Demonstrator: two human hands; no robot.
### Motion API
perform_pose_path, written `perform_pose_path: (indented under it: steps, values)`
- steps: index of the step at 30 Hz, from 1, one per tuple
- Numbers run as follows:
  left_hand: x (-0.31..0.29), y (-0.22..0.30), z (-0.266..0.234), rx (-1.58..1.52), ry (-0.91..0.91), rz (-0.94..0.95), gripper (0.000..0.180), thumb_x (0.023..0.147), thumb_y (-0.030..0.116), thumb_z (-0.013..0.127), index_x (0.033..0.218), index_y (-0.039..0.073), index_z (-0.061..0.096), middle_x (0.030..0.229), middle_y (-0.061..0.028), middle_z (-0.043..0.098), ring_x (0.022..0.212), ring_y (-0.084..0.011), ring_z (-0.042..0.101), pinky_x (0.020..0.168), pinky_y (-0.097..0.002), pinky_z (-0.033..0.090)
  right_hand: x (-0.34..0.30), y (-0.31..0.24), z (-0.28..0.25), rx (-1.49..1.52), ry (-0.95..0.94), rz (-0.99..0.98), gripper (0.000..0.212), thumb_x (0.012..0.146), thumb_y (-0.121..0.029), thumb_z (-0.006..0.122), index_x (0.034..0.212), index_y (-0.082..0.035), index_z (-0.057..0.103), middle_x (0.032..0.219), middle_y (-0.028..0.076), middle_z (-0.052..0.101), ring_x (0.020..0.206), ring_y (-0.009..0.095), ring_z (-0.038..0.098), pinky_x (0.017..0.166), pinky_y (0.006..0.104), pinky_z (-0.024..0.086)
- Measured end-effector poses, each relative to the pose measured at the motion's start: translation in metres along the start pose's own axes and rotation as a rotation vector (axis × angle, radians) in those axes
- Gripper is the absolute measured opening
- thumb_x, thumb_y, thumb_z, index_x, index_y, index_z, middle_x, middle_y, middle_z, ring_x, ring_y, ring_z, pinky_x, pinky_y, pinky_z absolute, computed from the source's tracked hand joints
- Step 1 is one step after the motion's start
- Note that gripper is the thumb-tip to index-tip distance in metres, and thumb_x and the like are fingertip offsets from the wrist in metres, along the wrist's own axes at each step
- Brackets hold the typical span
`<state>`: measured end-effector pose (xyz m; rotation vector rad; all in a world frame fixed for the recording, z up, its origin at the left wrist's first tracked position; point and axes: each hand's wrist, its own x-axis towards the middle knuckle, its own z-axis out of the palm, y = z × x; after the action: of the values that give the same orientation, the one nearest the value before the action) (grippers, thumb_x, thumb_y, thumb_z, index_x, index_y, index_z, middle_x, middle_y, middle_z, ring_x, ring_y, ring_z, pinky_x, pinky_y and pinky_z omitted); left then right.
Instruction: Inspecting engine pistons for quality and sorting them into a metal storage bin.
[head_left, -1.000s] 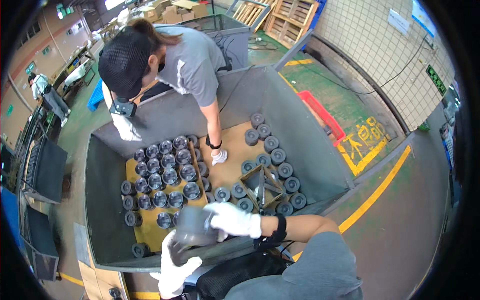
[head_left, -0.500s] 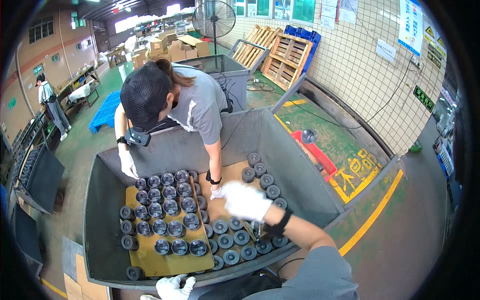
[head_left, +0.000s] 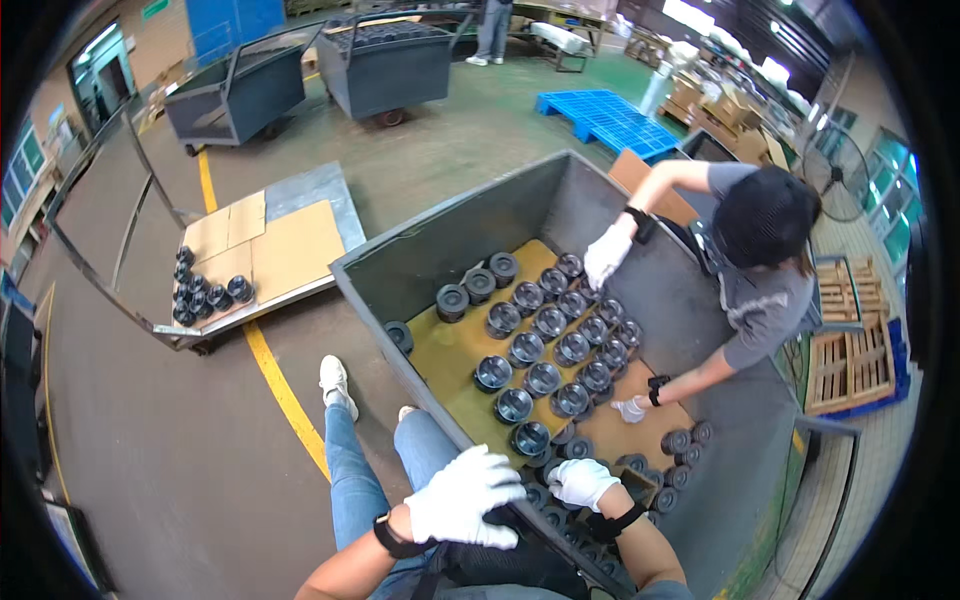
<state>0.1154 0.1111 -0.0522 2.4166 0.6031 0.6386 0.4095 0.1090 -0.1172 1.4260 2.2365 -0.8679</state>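
1. In the head view, the right hand (head_left: pixel 583 483) reaches into the grey bin (head_left: pixel 480 225), its gloved fingers curled in among the dark round pieces (head_left: pixel 575 448); whether it has one in its grasp cannot be told, as the palm is hidden.
2. Those pieces lie in the near corner of the bin, just beside the curled fingers. Neighbours sit close, so a grip low around one side, lifted straight up, would likely avoid knocking them.
3. The left hand (head_left: pixel 465 495) is spread wide and empty at the bin's near rim; whether it rests there or hovers just above is unclear. Bracing on that edge would probably steady the lean.
4. Glossy pieces (head_left: pixel 542 379) stand in rows on the yellow board (head_left: pixel 450 350), just beyond the right hand; the forearm should best pass clear of them.
5. A co-worker's hand (head_left: pixel 607 255) is close to the far rows and the other hand (head_left: pixel 628 408) rests on or just above the brown sheet (head_left: pixel 600 430). Small, unhurried movements should help the two people avoid colliding.
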Motion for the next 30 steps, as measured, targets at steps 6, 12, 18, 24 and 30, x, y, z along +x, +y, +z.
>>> perform_pose_path:
  steps: [6, 12, 18, 24, 30]
  values:
    - [-0.075, 0.015, -0.036, -0.790, -0.096, -0.054, 0.036, 0.092, 0.027, 0.068, 0.121, 0.006, 0.068, 0.125, -0.0162, 0.062, 0.121, -0.0348, 0.055, 0.109, -0.0471, 0.041, 0.133, -0.053, -0.061, -0.022, 0.016, -0.136, 0.052, 0.091, -0.054, 0.056, 0.085, -0.005, 0.072, 0.086, 0.020, 0.071, 0.080, 0.040, 0.068, 0.076, 0.0486, 0.055]
    - [-0.135, -0.007, -0.028, -0.905, 0.057, -0.386, 0.033, 0.088, 0.011, 0.073, 0.120, 0.007, 0.067, 0.130, -0.0143, 0.058, 0.122, -0.0338, 0.054, 0.107, -0.0456, 0.041, 0.314, -0.094, -0.073, 0.272, 0.264, 0.033, 0.063, 0.085, -0.041, 0.072, 0.131, -0.001, 0.055, 0.130, 0.029, 0.057, 0.115, 0.045, 0.060, 0.098, 0.0473, 0.051]
    - [-0.166, -0.012, -0.024, -1.017, 0.211, -0.664, 0.034, 0.086, 0.009, 0.076, 0.118, 0.007, 0.065, 0.125, -0.0149, 0.055, 0.121, -0.0337, 0.050, 0.105, -0.0452, 0.041, 0.455, -0.142, -0.049, -0.031, 0.254, -0.003, 0.059, 0.083, -0.021, 0.070, 0.136, -0.010, 0.046, 0.137, 0.018, 0.050, 0.117, 0.042, 0.060, 0.090, 0.0551, 0.054]
    - [-0.166, 0.004, -0.026, -0.985, 0.313, -0.678, 0.030, 0.092, 0.015, 0.069, 0.120, 0.009, 0.064, 0.127, -0.0150, 0.054, 0.124, -0.0330, 0.048, 0.109, -0.0460, 0.037, 0.473, -0.083, -0.007, 0.162, 0.410, 0.035, 0.034, 0.091, -0.014, 0.058, 0.123, -0.006, 0.053, 0.127, 0.024, 0.058, 0.116, 0.045, 0.059, 0.096, 0.0523, 0.051]
    - [-0.171, 0.052, -0.022, -0.983, 0.403, -0.711, 0.037, 0.095, 0.018, 0.067, 0.129, 0.006, 0.057, 0.131, -0.0125, 0.052, 0.128, -0.0280, 0.046, 0.112, -0.0435, 0.034, 0.331, -0.066, -0.068, 0.310, 0.512, 0.014, 0.103, 0.053, -0.033, 0.096, 0.137, -0.002, 0.045, 0.128, 0.026, 0.054, 0.119, 0.041, 0.056, 0.102, 0.0446, 0.048]
